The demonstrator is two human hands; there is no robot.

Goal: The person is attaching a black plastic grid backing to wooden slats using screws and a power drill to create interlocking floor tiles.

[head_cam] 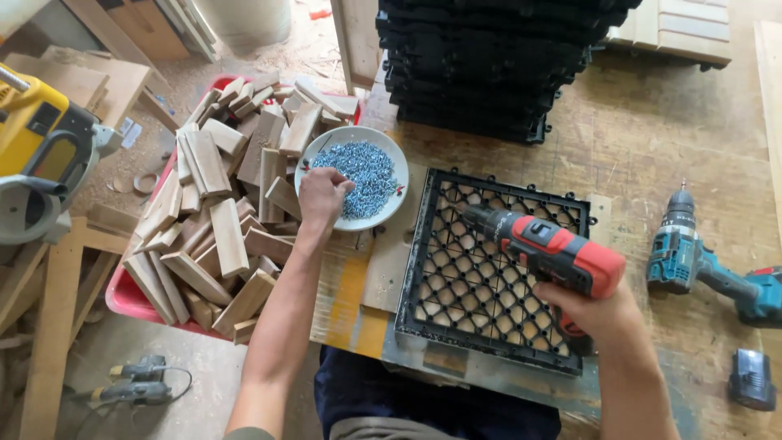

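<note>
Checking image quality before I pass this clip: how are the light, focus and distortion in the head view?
Head view: soft, even daylight with faint shadows; the screws in the white bowl glint slightly. The left hand, the right hand and the red drill look sharp. Wide-angle bending shows toward the edges, as at the yellow saw.

A woodworking workshop is showing itself here: sawdust is lying over the worn workbench (652,155), a yellow mitre saw (41,155) is sitting at the left, offcut wood blocks (212,220) are filling a red bin (122,297), and a teal cordless drill (692,257) is resting nearby.
</note>
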